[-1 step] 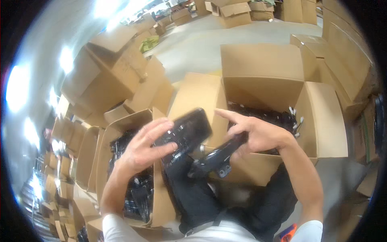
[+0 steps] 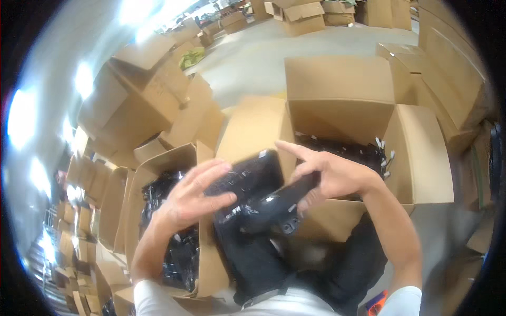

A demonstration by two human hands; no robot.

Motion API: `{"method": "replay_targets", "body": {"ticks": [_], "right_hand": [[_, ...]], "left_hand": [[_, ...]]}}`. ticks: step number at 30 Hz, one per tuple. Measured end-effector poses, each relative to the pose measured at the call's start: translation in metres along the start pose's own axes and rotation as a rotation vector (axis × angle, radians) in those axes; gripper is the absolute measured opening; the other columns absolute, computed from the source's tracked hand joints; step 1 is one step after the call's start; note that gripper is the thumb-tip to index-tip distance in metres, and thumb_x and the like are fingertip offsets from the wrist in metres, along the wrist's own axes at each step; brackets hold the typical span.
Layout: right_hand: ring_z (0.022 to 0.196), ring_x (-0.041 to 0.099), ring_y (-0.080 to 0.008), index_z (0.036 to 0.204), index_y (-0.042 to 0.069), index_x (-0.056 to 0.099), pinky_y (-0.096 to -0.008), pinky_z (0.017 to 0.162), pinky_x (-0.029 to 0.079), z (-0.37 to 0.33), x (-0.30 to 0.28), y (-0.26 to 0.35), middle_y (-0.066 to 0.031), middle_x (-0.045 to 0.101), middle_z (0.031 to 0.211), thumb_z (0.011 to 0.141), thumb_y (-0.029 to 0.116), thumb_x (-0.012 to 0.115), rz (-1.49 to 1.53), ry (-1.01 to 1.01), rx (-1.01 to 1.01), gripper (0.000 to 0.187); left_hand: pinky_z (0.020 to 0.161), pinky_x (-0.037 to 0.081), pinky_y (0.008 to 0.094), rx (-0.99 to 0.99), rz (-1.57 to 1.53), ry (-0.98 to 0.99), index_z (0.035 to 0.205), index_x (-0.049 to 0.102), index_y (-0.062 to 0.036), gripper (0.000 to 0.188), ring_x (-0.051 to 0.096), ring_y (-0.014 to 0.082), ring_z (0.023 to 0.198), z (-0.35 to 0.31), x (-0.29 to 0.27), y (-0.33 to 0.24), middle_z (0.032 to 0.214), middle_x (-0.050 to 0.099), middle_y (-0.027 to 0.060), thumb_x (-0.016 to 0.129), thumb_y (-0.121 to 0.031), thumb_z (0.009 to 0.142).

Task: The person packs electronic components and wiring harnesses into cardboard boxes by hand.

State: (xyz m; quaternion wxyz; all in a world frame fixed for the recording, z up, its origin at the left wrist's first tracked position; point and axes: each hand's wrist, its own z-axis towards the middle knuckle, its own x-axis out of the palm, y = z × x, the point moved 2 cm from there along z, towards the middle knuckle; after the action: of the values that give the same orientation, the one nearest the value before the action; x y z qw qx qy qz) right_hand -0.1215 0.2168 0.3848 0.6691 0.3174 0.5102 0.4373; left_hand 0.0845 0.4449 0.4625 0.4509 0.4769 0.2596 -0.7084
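My left hand (image 2: 192,195) is spread, thumb apart from the fingers, over the near-left end of a flat black rectangular piece (image 2: 263,174) with whitish glints. Whether the fingertips press on it is hard to tell. My right hand (image 2: 337,174) grips a long dark piece (image 2: 279,205) between thumb and fingers, its index finger pointing out to the left. A round fitting shows at the lower side of that piece; blur hides its kind. The two black pieces overlap in view above my left thigh.
In front of me, an open carton (image 2: 342,118) holds black parts and white-tipped pieces (image 2: 387,158). Another open carton (image 2: 213,263) at my left holds black, shiny wrapped items (image 2: 182,258). Further cartons (image 2: 142,95) are stacked left and right. An orange object (image 2: 377,303) lies by my right side.
The long piece in my right hand has turned slightly, with its round fitting shifting a little left. The flat black piece has moved slightly right and down. My left hand has lowered slightly.
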Motion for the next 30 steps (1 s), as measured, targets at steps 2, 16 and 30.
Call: {"method": "replay_targets", "body": {"ticks": [2, 16, 30], "right_hand": [[0.138, 0.046, -0.0307, 0.102, 0.007, 0.077, -0.0365, 0.102, 0.045, 0.002, -0.002, -0.008, -0.0246, 0.026, 0.163, 0.067, 0.017, 0.092, 0.096, 0.010, 0.004, 0.040], [0.116, 0.056, -0.0176, 0.111, -0.001, 0.066, -0.0316, 0.099, 0.046, -0.005, -0.006, -0.028, -0.0125, 0.058, 0.132, 0.080, 0.021, 0.088, 0.324, -0.446, 0.082, 0.043], [0.080, 0.052, -0.0102, 0.095, 0.002, 0.063, -0.0284, 0.075, 0.045, 0.011, -0.009, -0.061, -0.0022, 0.059, 0.087, 0.102, 0.042, 0.055, 0.777, -1.207, 0.085, 0.041]], "left_hand": [[0.100, 0.052, 0.0436, 0.023, -0.157, 0.024, 0.100, 0.076, -0.0075, 0.034, 0.059, 0.0418, 0.123, 0.008, 0.015, -0.009, 0.142, 0.052, 0.0228, 0.078, 0.003, 0.067], [0.107, 0.045, 0.0355, -0.786, -0.935, -0.418, 0.154, 0.033, 0.0005, 0.086, 0.056, 0.0239, 0.126, 0.046, 0.104, 0.002, 0.139, 0.054, 0.0162, 0.081, -0.022, 0.086], [0.095, 0.050, 0.0361, -0.545, -0.275, -0.710, 0.135, 0.047, 0.0108, 0.075, 0.060, 0.0254, 0.113, 0.097, 0.132, 0.013, 0.128, 0.055, 0.0221, 0.079, -0.038, 0.088]]}}
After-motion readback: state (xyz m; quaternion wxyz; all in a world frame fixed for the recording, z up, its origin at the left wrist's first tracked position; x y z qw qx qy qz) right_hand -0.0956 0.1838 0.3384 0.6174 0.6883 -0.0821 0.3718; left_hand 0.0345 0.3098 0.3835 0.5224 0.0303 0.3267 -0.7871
